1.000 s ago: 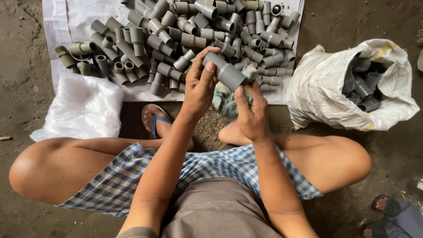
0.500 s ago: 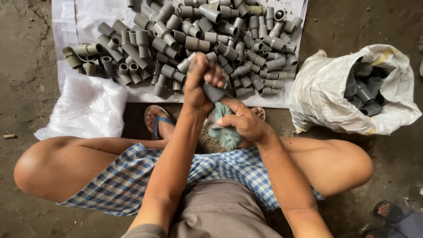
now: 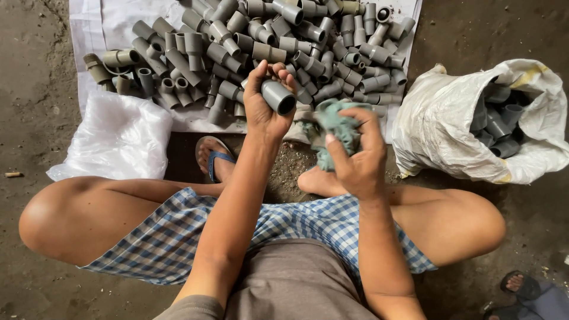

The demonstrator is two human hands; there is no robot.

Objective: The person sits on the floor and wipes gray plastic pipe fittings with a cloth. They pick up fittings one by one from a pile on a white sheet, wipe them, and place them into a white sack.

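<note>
We see the left hand (image 3: 264,101) closed around a grey pipe fitting (image 3: 278,96), held above the near edge of the pile (image 3: 267,47); its open round end looks toward us, and the other end is hidden inside the palm, so we cannot tell how long the fitting is. The right hand (image 3: 358,160) is clamped on a crumpled green rag (image 3: 335,127), just beside the fitting but apart from it; the fingers cover the lower part of the rag, and we cannot see its full shape. The pile of grey fittings lies on a white sheet (image 3: 95,24) on the floor, and the top of both is cut off by the picture edge. Some fittings behind the left hand are hidden. At the right stands a white sack (image 3: 438,118), open, with more grey fittings inside; only a few are visible in the dark opening. At the left lies a clear plastic bag (image 3: 115,139), and what is in it is hard to make out. One foot in a blue sandal (image 3: 213,160) shows under the left forearm. In the bottom right corner another person's sandalled feet (image 3: 518,287) are partly cut off.
</note>
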